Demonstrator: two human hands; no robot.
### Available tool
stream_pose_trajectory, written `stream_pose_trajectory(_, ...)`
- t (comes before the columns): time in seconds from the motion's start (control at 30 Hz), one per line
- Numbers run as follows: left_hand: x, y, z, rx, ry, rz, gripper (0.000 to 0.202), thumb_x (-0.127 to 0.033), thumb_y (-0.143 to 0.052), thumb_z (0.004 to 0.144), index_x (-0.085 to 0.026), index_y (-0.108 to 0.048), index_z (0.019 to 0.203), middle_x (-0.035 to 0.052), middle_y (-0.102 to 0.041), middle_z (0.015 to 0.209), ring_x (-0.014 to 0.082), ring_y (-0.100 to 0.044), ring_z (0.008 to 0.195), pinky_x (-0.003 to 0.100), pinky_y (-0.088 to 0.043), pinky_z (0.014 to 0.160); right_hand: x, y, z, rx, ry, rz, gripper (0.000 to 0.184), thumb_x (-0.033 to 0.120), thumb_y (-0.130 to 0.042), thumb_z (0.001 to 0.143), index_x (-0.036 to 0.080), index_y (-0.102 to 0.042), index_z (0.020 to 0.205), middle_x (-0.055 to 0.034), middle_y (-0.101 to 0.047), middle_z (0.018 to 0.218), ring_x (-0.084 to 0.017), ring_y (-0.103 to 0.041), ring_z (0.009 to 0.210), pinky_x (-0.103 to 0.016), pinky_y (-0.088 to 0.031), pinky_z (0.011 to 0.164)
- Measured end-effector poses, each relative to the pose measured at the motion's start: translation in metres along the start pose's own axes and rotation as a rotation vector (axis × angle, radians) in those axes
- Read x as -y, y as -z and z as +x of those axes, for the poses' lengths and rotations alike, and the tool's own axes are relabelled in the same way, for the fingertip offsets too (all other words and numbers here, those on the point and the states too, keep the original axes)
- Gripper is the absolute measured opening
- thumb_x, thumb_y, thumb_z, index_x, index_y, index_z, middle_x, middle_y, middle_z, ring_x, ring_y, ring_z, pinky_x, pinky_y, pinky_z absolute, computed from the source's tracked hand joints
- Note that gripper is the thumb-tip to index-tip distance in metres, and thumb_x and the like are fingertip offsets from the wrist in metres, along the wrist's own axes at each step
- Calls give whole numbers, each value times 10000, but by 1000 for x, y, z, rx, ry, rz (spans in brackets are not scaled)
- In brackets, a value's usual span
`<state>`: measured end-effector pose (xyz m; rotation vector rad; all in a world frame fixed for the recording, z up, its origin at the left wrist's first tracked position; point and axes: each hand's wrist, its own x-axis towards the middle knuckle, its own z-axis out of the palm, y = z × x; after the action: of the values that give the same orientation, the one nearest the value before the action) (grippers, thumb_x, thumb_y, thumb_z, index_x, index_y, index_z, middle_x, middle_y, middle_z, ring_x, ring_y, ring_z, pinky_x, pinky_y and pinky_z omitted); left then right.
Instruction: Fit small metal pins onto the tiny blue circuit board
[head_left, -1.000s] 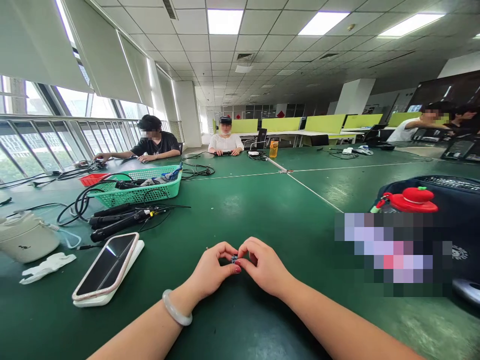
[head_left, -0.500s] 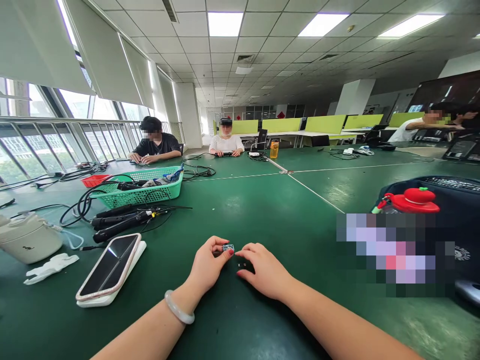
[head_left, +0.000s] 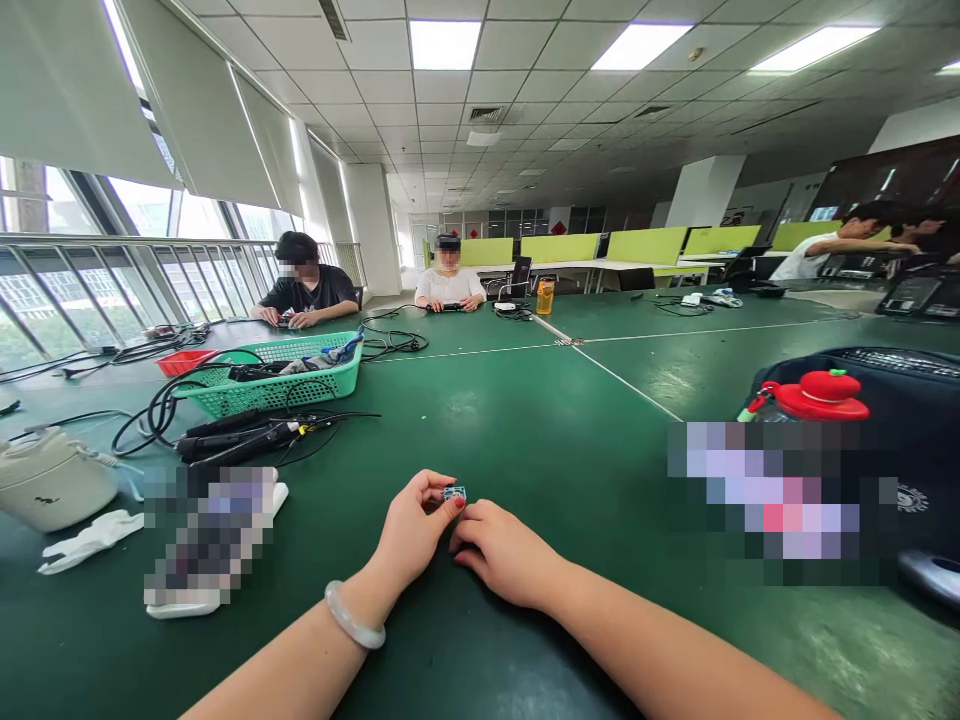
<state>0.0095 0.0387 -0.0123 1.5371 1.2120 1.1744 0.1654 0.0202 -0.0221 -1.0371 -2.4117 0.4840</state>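
Note:
My left hand rests on the green table and pinches a tiny blue-and-grey part between thumb and forefinger. A pale jade bangle circles that wrist. My right hand lies just right of it, fingers curled down onto the table close under the part; what its fingertips cover is hidden.
A blurred phone on a white stand lies at left, beside a white pot, black tools with cables and a green basket. A dark bag with a red bottle cap is at right. Other people sit at the far side.
The hands, pinched together on the part a second ago, separated; the left kept the part and lifted it slightly. The right dropped to the table, then slid left toward the left hand.

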Motion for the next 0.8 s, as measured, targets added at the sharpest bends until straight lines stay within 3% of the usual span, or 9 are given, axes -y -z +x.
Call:
stream_pose_trajectory(0.1,0,0,0,15,-17,35,260,-314,-671,692,-170,-569,882,10,-641,721,148,-593,699,276,-458,694,-2,2,-1,0,-13,-7,116,132,-565,804,189,-666,809,-33,-638,864,-168,-544,887,-283,-441,831)
stream_pose_trajectory(0.3,0,0,-1,62,-21,65,264,-333,-657,700,-174,-569,892,21,-648,749,163,-603,731,281,-462,687,-4,7,-4,-24,-20,24,252,78,-505,806,197,-669,958,-39,-660,920,-167,-559,902,-287,-438,845)
stream_pose_trajectory(0.53,0,1,-1,112,-35,138,242,-313,-642,713,-178,-577,904,31,-657,794,171,-616,781,299,-462,746,-4,9,-5,-54,9,48,298,51,-450,814,210,-694,879,-31,-661,878,-162,-568,883,-291,-457,831)
stream_pose_trajectory(0.67,1,2,0,90,-31,151,229,-306,-643,706,-178,-565,880,23,-663,764,167,-621,745,299,-467,724,-4,12,-6,-139,-31,128,297,48,-449,809,219,-688,845,-22,-647,862,-142,-575,847,-273,-466,803)
stream_pose_trajectory(0.8,0,2,0,38,-29,206,227,-327,-667,680,-185,-539,802,18,-668,758,168,-620,725,299,-463,704,-6,17,-5,-310,-140,221,237,59,-472,780,202,-661,792,-12,-634,809,-124,-578,744,-251,-472,714)
